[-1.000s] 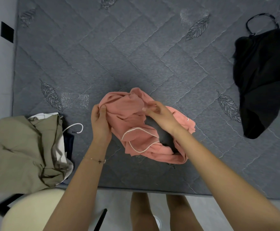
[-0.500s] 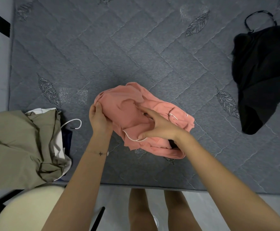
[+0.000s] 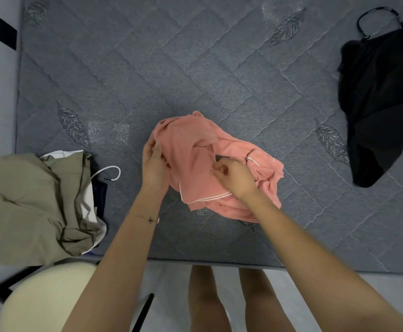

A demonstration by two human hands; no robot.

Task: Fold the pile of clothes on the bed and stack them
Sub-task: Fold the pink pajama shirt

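Both forearms are bare, with no sleeves reaching the wrists. A thin chain bracelet (image 3: 143, 218) with a small dark cross-shaped charm circles the wrist of the left hand (image 3: 153, 164). The right hand (image 3: 234, 174) wears no jewellery. Bare legs (image 3: 234, 300) show below.

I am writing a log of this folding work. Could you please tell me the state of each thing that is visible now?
pink garment: crumpled on the mattress, not folded, gripped by both hands
left hand: pinching its left edge
right hand: closed on cloth near its middle
khaki garment: bunched, overhanging the mattress edge
black garment: unfolded heap at the right
mattress: bare, quilted
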